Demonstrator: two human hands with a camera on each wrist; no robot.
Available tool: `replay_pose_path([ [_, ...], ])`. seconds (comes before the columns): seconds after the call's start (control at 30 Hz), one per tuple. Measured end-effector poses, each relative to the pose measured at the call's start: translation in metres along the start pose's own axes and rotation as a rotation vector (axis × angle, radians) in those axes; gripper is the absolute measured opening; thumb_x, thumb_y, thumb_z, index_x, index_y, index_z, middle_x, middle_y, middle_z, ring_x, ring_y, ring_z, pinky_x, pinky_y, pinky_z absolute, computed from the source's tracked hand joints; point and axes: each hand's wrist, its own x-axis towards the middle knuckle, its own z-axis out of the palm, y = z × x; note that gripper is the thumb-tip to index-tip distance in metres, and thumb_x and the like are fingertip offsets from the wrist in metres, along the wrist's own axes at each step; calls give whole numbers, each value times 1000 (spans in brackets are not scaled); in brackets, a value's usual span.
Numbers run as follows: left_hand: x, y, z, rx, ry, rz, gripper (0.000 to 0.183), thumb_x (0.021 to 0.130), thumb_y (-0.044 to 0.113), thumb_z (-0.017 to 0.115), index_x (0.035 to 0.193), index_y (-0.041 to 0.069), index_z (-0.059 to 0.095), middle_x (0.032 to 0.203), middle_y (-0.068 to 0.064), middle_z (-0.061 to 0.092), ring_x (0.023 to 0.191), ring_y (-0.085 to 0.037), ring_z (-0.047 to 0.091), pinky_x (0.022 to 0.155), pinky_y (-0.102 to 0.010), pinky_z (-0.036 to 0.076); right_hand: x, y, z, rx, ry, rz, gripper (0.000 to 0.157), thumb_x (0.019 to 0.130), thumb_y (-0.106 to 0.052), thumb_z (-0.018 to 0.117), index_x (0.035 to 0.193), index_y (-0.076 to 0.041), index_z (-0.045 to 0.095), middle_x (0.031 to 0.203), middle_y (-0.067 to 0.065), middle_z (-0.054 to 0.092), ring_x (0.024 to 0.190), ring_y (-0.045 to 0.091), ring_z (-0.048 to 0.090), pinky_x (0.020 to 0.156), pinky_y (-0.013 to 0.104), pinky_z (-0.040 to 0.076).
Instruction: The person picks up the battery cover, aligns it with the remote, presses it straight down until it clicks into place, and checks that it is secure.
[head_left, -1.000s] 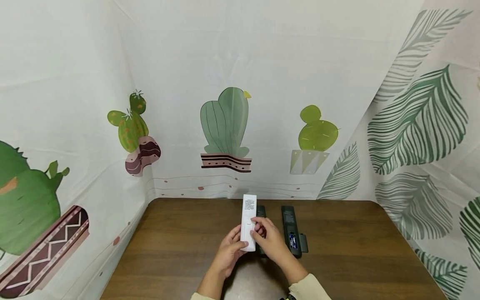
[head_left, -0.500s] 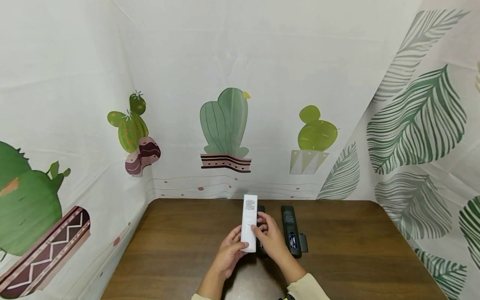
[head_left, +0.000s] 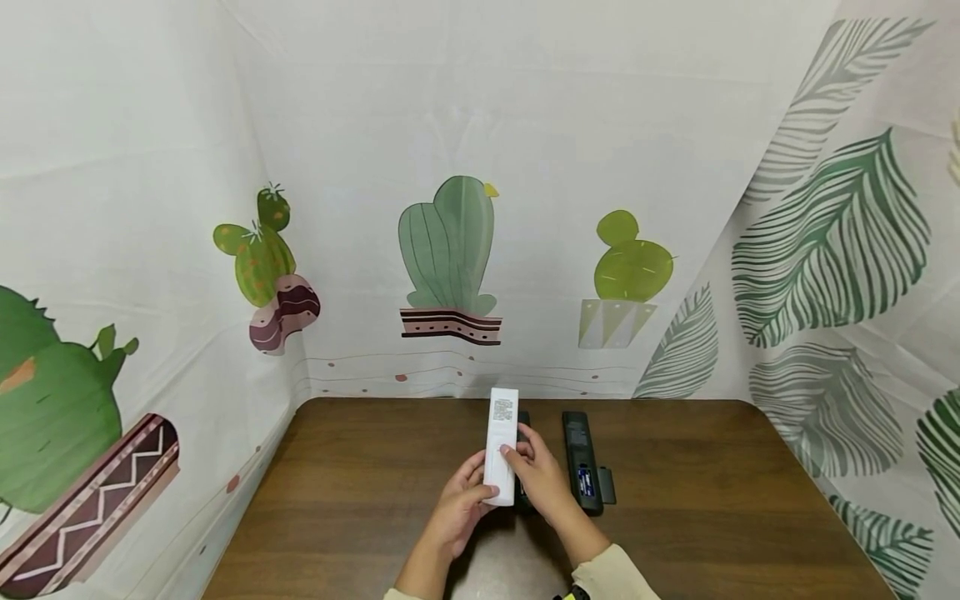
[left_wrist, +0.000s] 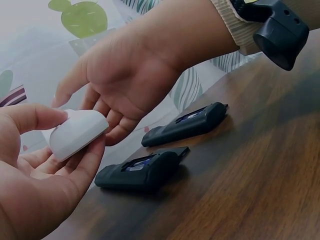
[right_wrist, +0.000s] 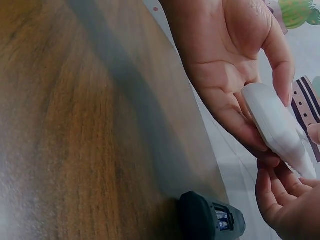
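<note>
A white remote control is held above the table, its labelled back facing up. My left hand grips its lower end, thumb on the back and fingers beneath. From the right side, my right hand holds it too, with the thumb pressed on the middle of the back and the fingers around the edge. In the left wrist view, the rounded end of the white remote shows between both hands. A black remote lies partly hidden behind the white one. Its battery compartment is uncovered, with batteries inside.
Another black remote lies to the right on the wooden table, batteries showing. A dark battery cover sits against its right side. Behind the table hangs a white cloth printed with cacti and leaves.
My right index finger has left the white remote's back and moved to its side edge, while the thumb has slid slightly up. The white remote has shifted a little right.
</note>
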Motion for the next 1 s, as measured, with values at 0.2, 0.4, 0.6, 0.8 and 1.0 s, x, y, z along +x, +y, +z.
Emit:
replay_pose_path([
  [0.2,-1,-1,1,6,-12,5,74,89,-3,57,156,-2,26,145,-15,53,107,-15,63,90,-32,53,-1,-1,1,30,-7,18,62,101,-25,60,152,2,35,117,18,70,97,18,64,86,34,52],
  [0.4,-1,-1,2,9,-12,5,74,89,-2,58,156,-2,26,146,-15,53,107,-15,64,90,-31,53,-1,-1,1,57,-5,24,64,100,-27,62,152,-1,37,113,16,70,95,17,63,84,31,51],
  [0.6,-1,0,2,12,-16,5,74,89,-2,58,156,-2,26,147,-16,52,108,-15,64,90,-31,53,-1,-1,1,69,-5,23,62,100,-24,62,152,-1,37,110,15,70,92,16,62,83,30,50],
  [0.8,-2,-1,2,12,-17,4,74,90,-2,58,156,-2,26,148,-17,51,107,-15,64,90,-31,53,0,0,2,84,4,30,61,101,-21,61,152,-1,36,111,16,70,92,16,61,82,31,49],
  [1.0,-1,-3,1,10,-9,-3,74,90,-1,59,156,-1,27,147,-16,52,106,-15,64,89,-31,53,0,1,3,81,6,37,60,101,-21,60,152,-1,36,111,15,70,92,16,60,82,31,49],
])
